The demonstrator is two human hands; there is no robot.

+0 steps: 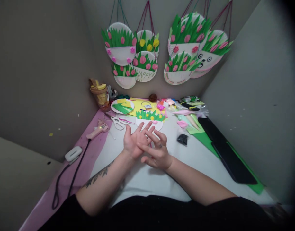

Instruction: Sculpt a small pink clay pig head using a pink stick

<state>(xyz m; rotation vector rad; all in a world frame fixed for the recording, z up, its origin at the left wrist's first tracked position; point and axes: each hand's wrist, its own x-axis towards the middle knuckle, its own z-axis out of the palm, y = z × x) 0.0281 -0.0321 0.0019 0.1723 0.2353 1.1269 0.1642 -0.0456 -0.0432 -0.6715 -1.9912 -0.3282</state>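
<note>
My left hand (137,141) is held palm up over the white table covering, its fingers spread and nothing in it. Across its palm and fingers reaches my right hand (159,150), palm down, with fingers apart and a ring on one of them. Nothing shows in the right hand. Just beyond my fingertips lies a paper plate craft (149,123) with green paper grass, yellow flowers and a pink piece. My left fingers hide part of its lower edge.
Left: white scissors (119,123), a pink glue gun (98,129) with black cord, a white case (73,154). Right: a small black packet (182,139), a long black case (230,154) on green paper. A plate with green strips (122,106) lies behind; decorated plates (120,45) hang on the wall.
</note>
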